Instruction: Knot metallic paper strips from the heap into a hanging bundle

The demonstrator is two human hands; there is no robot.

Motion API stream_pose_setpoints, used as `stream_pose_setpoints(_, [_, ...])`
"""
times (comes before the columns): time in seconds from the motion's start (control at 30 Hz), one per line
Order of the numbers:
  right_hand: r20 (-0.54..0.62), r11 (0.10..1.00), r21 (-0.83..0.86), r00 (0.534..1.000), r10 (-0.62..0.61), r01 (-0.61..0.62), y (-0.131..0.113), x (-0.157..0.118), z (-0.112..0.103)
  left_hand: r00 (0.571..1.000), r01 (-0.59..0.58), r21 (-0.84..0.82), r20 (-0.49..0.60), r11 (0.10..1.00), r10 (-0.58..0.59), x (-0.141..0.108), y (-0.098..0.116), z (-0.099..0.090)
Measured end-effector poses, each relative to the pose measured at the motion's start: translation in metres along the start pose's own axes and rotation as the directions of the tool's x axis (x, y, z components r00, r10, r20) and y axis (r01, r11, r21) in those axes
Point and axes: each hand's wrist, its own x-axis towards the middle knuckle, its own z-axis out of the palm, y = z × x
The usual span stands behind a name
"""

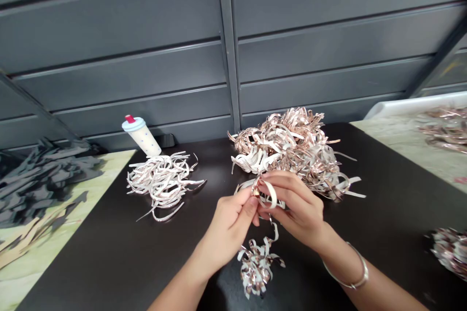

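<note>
My left hand pinches a shiny rose-gold and white strip between thumb and finger. My right hand, with a silver bangle on the wrist, has its fingers closed round the other side of the same curled strip. Both hands meet above the middle of the black table. Below them lies a small cluster of curled strips, with a curl reaching up towards the hands. Just behind the right hand is a large heap of rose-gold and white strips. A loose pile of whitish strips lies to the left.
The black table stands against a grey slatted wall. A white cup with a blue lid and red top is at the back left. Dark grey pieces lie far left. Another bundle and a white tray are at right.
</note>
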Motion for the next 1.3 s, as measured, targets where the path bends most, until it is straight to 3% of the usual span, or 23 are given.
stream_pose_setpoints(0.23, [-0.017,0.995,-0.069,0.997,-0.069,0.068,-0.002,-0.008,0.001,0.995,-0.054,0.147,0.087,0.988,0.042,-0.002,0.001,0.004])
stream_pose_setpoints(0.4, [-0.064,0.998,-0.018,0.996,0.065,-0.066,0.001,-0.010,0.000,0.991,-0.102,0.243,0.104,0.965,0.079,-0.002,-0.002,0.004])
stream_pose_setpoints(0.5, [-0.041,0.991,0.020,0.990,0.132,-0.131,0.001,-0.007,0.000,0.993,-0.073,0.173,0.106,0.982,0.055,0.000,-0.003,0.003])
stream_pose_setpoints(0.63, [-0.010,0.999,0.043,1.000,0.010,-0.010,-0.003,-0.001,0.003,0.993,0.046,-0.050,0.109,0.998,-0.040,0.003,-0.007,0.001])
stream_pose_setpoints(0.73, [0.000,0.999,0.042,1.000,-0.023,0.023,-0.006,0.001,0.004,0.993,0.034,-0.144,0.119,0.989,-0.017,0.005,-0.009,0.001])
stream_pose_setpoints(0.87, [-0.037,0.987,0.106,0.992,0.125,-0.120,-0.007,-0.003,0.003,0.998,0.011,0.046,0.057,0.999,-0.014,0.004,-0.007,0.001])
stream_pose_setpoints(1.03, [0.043,0.866,0.297,0.912,0.409,-0.402,-0.007,-0.010,0.002,1.000,-0.021,0.268,0.010,0.963,0.019,0.003,-0.007,0.001])
stream_pose_setpoints(1.13, [0.073,0.894,0.280,0.937,0.342,-0.348,-0.006,-0.008,0.001,1.000,0.010,0.220,-0.019,0.975,-0.006,0.004,-0.011,0.001])
stream_pose_setpoints(1.23, [0.123,0.955,0.212,0.975,0.184,-0.207,-0.005,-0.002,-0.002,0.999,0.016,0.032,-0.028,0.999,-0.015,0.005,-0.012,0.000])
stream_pose_setpoints(1.3, [0.181,0.963,0.221,0.977,0.115,-0.154,-0.004,0.002,-0.007,1.000,0.004,-0.101,-0.010,0.995,-0.005,0.005,-0.011,0.001])
